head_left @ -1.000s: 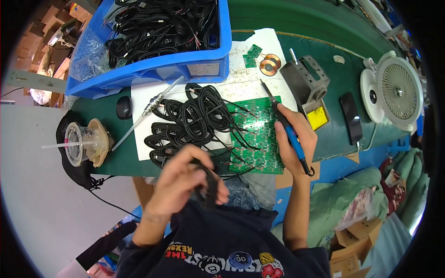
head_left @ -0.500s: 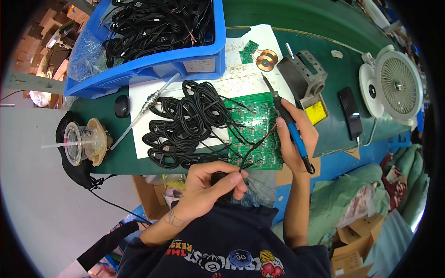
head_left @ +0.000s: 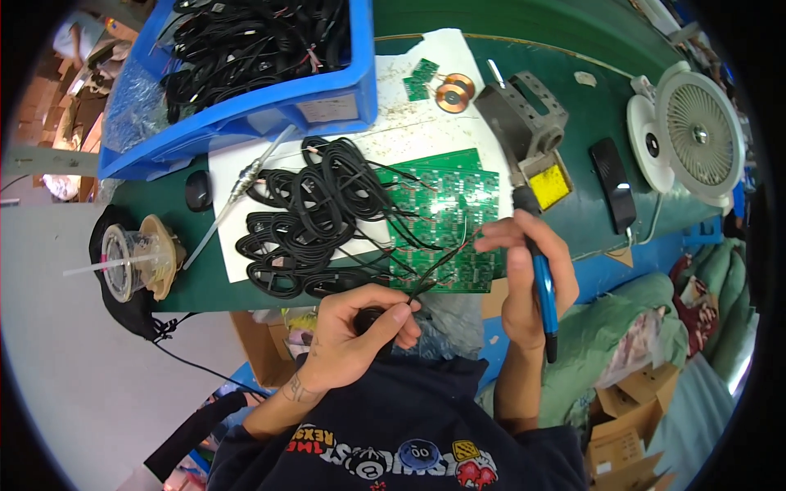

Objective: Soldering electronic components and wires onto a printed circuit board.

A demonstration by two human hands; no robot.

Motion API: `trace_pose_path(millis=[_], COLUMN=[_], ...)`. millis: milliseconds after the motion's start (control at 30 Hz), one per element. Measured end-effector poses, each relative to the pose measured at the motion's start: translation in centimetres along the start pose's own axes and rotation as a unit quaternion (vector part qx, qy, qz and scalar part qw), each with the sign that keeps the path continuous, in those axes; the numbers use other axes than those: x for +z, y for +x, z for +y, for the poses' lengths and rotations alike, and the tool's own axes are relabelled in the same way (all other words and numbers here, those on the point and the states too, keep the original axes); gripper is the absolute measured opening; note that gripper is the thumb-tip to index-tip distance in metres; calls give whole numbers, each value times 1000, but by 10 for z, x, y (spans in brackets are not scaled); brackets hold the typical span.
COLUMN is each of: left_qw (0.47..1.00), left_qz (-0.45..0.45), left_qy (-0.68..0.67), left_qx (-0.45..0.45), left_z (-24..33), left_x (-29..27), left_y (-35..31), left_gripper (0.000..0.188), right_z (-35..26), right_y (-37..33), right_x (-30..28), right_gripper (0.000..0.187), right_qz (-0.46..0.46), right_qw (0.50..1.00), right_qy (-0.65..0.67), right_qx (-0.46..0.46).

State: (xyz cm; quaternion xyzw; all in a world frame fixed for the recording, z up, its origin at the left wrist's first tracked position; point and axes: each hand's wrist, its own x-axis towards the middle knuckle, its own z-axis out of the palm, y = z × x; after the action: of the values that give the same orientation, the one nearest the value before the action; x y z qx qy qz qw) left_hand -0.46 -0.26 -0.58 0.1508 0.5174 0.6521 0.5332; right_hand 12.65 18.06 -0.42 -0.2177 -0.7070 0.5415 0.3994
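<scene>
The left hand [head_left: 348, 340] is closed around a rolled-up black cable [head_left: 370, 319], low on the near side. The cable's thin end sticks out past the thumb and runs over the green board [head_left: 481, 193] to the right. The right hand [head_left: 528, 282] grips the blue iron [head_left: 544, 290], with the iron's back end pointing near and its tip pointing far. Its first fingers reach left to the red wire [head_left: 472, 238] at the cable's end. I can't tell if they pinch it.

A soft, steady hold on the cable should stop the roll from springing open. Short finger moves look best, so the thin wire does not bend or snap. The tip may be hot, so it should point away from fingers and cables.

The board lies flat, partly on white paper [head_left: 401, 123], on the desk [head_left: 594, 233]. Black loops [head_left: 315, 209] lie to its left, with their ends on the board. It would be wise not to tug these ends. Farther right are the grey stand [head_left: 532, 123] and yellow sponge [head_left: 548, 186]. The blue box [head_left: 246, 124] of cables sits far left.
</scene>
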Motion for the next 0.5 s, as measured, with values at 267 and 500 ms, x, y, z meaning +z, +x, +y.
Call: trace_pose_path(millis=[267, 500], left_qw=[998, 999], left_qz=[-8, -33], left_qy=[62, -1], left_qx=[-14, 20], left_z=[-5, 18], left_x=[9, 29], left_y=[-2, 17], left_gripper=[13, 11], right_z=[-4, -12], right_y=[-7, -14], right_x=[3, 9], right_gripper=[32, 30], right_qz=[-6, 1], right_qw=[998, 996], right_qy=[66, 93], right_qx=[-10, -13])
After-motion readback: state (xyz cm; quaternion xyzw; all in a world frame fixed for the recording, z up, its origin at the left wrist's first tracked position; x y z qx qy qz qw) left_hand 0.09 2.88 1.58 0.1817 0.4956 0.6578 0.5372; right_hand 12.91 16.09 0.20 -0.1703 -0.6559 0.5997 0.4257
